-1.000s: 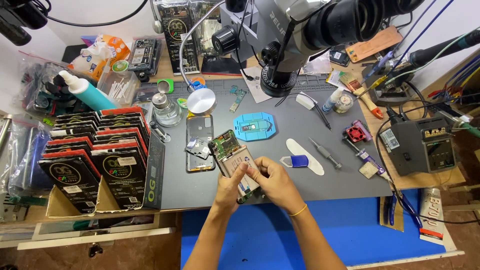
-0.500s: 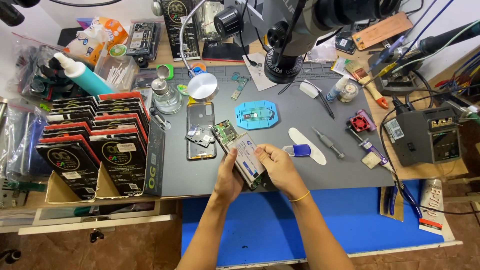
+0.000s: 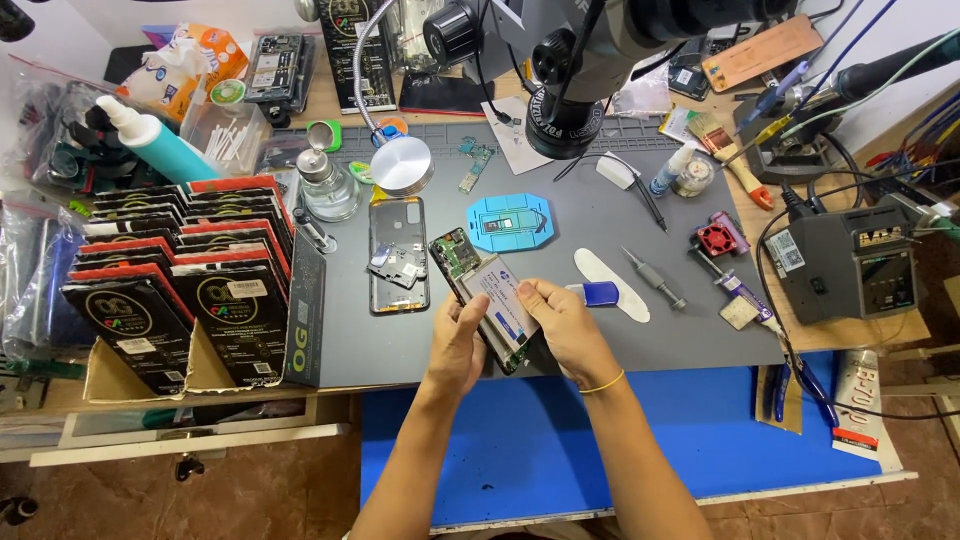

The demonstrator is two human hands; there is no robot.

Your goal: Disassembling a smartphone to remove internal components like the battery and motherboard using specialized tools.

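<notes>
Both grips clamped: left hand (image 3: 458, 345) and right hand (image 3: 560, 325) hold an opened phone (image 3: 490, 298), battery and board exposed, above the desk's (image 3: 600, 350) near edge. Its removed back frame (image 3: 398, 255) lies left; reassembly apparently remains.

Opened phone held over the near edge of the work mat, bench things ranged around the two hands.

The opened phone (image 3: 490, 300) lies between the left hand (image 3: 458, 345) and the right hand (image 3: 562, 325), above the mat (image 3: 560, 240). Just left of the left hand and a little beyond it lies a phone frame (image 3: 398, 255); farther left stands a box of packets (image 3: 190, 285). Beyond the hands lies a repair jig (image 3: 510, 222), with the microscope (image 3: 575, 75) behind it. Just right of the right hand lies a pry tool (image 3: 610, 285), then a screwdriver (image 3: 655, 280); a soldering station (image 3: 850, 265) sits well to the right.
</notes>
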